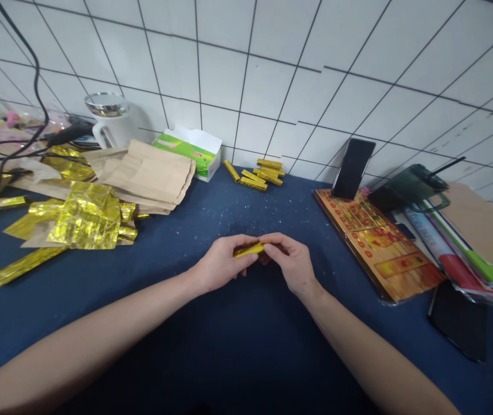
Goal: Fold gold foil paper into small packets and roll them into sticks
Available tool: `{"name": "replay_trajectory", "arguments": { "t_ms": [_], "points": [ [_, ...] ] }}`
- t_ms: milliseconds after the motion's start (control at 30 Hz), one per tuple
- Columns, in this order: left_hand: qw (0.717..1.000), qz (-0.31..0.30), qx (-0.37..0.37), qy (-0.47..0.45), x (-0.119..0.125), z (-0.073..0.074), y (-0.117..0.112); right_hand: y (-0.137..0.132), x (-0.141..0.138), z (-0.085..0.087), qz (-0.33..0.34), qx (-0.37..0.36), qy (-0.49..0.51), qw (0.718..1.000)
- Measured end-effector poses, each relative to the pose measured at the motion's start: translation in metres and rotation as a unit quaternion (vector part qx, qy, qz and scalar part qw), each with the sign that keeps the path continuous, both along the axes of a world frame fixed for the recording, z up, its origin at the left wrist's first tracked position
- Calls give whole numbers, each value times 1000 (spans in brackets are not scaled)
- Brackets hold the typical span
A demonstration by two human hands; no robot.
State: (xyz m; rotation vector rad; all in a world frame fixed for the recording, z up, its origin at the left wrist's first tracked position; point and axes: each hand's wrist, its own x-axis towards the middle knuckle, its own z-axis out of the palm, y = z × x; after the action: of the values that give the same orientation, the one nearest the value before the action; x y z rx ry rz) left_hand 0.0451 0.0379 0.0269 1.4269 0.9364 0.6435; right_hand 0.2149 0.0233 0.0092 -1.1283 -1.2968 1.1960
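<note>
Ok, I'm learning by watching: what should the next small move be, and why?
Probably a light squeeze along the gold piece: the left hand and right hand pinch it from either end, so pressing evenly looks easy.

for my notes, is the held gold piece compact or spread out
Compact, not spread: the gold piece shows as a narrow bar between left hand and right hand. Folded or rolled, I cannot tell.
</note>
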Motion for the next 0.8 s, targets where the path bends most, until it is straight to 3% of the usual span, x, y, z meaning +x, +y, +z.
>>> {"name": "replay_trajectory", "arguments": {
  "t_ms": [167, 367, 567, 800],
  "points": [
    [996, 55, -18, -63, 5, -5, -4, -5, -2, 1, -43, 4, -13, 999],
    [991, 95, -4, -89, 7, -1, -7, -10, -6, 5, -68, 29, -24, 997],
    [983, 143, 21, -114, 5, 5, -8, -8, -6, -3, -107, 26, 45, 993],
    [979, 133, 36, -147, 5, 5, -8, -10, -6, -2, -62, 23, 42, 997]
  ]
}}
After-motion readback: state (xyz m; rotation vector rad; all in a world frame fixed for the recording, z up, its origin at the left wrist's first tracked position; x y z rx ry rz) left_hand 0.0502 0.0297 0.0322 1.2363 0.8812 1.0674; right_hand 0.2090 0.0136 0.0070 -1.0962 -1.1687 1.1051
